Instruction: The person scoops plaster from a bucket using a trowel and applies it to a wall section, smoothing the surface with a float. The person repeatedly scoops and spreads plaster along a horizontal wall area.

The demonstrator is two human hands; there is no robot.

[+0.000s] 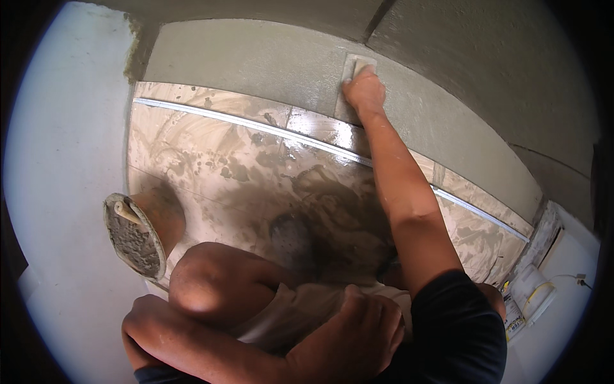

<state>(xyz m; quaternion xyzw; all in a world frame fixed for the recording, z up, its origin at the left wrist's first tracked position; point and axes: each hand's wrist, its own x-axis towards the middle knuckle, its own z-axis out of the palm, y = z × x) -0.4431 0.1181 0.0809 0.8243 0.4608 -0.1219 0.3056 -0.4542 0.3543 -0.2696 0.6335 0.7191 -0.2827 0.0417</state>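
Observation:
With my right hand (pixel 364 91) I grip the handle of a flat plastering float (pixel 350 67). Its plate lies against a band of smooth, damp grey mortar (pixel 256 54) along the far side. My left hand (pixel 348 336) rests low over my lap on the pale shorts, fingers curled; anything inside them is hidden. Below the mortar band, beige tiles (pixel 192 153) are smeared with wet grey mortar. A long, thin metal strip (pixel 256 125) runs across them, partly covered by my right forearm.
At the left, a tilted-looking bucket (pixel 167 221) holds grey mortar (pixel 131 240), with a light wooden handle (pixel 128 211) sticking out. White tubs (pixel 534 291) and a thin cable (pixel 569 277) are at the right. Rough grey wall (pixel 486 70) rises beyond the band. My bent knee (pixel 204 275) is near the bucket.

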